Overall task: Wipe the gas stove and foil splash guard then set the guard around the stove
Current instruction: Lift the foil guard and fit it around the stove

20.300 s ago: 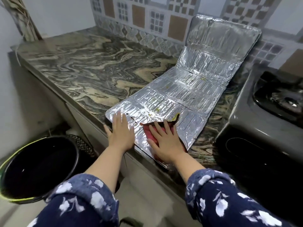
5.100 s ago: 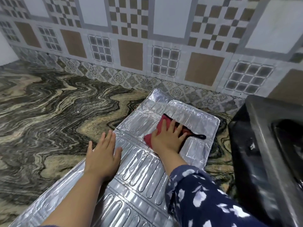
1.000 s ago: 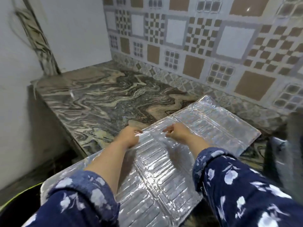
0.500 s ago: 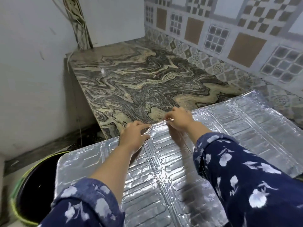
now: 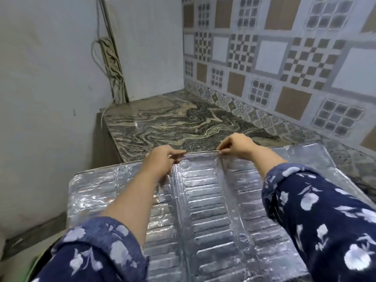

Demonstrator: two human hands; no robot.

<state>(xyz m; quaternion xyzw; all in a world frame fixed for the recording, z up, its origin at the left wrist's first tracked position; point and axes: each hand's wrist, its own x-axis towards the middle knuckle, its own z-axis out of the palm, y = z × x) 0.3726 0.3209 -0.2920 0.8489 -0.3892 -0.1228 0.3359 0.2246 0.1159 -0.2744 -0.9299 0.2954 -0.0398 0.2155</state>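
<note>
Both hands, left hand (image 5: 160, 159) and right hand (image 5: 237, 146), pinch the foil guard (image 5: 205, 200) far edge; we judge lifting next, toward the unseen stove.

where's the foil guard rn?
Head view, lower centre: foil splash guard spread in front of the person, left hand and right hand pinching its far edge, over the marble counter's near side.

no readable text, label, brand or number is showing anywhere (the patterned wall tiles (image 5: 264, 58) and ribbed silver foil splash guard (image 5: 203, 210) are carrying only decorative shapes).
</note>
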